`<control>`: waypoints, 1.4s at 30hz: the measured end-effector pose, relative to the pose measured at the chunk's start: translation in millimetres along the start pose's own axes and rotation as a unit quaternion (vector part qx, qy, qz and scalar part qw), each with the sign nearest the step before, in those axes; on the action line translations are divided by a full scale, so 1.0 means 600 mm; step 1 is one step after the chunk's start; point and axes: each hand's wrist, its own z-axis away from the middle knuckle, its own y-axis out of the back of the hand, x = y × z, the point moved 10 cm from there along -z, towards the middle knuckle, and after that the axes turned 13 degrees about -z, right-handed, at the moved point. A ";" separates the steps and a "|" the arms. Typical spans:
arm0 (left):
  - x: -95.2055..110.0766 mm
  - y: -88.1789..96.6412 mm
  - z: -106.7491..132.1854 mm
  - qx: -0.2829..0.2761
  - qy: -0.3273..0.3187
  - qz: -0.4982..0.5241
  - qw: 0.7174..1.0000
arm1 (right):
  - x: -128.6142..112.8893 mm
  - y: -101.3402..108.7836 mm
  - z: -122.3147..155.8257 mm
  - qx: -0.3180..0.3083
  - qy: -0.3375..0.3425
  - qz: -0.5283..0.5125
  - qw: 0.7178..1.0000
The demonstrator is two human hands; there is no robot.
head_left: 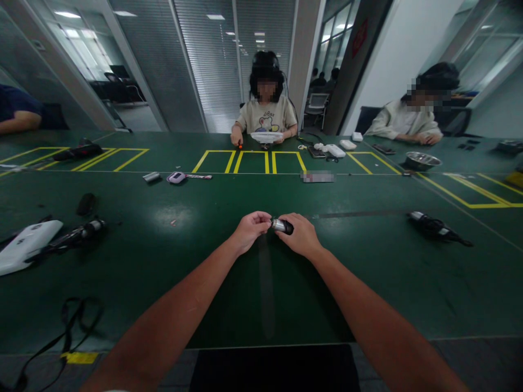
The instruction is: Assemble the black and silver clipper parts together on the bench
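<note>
A short silver-and-black cylinder is held out over the green table in front of me, lying roughly sideways; its exact kind does not show. My right hand wraps round its black right end, with fingers closed. At its narrower left end, the fingers and thumb of my left hand are pinched together. Those fingertips partly hide that end, so I cannot tell whether a separate small piece is between them. Both forearms reach forward from the bottom of the view.
Black gear with a cable lies right; a white device and a black strap lie left. Farther off are a silver cylinder, a tape measure and a metal bowl. Other people sit around the table.
</note>
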 end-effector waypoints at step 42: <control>0.006 0.003 0.004 0.020 -0.004 -0.021 1.000 | -0.001 0.006 -0.001 0.021 0.005 -0.005 1.000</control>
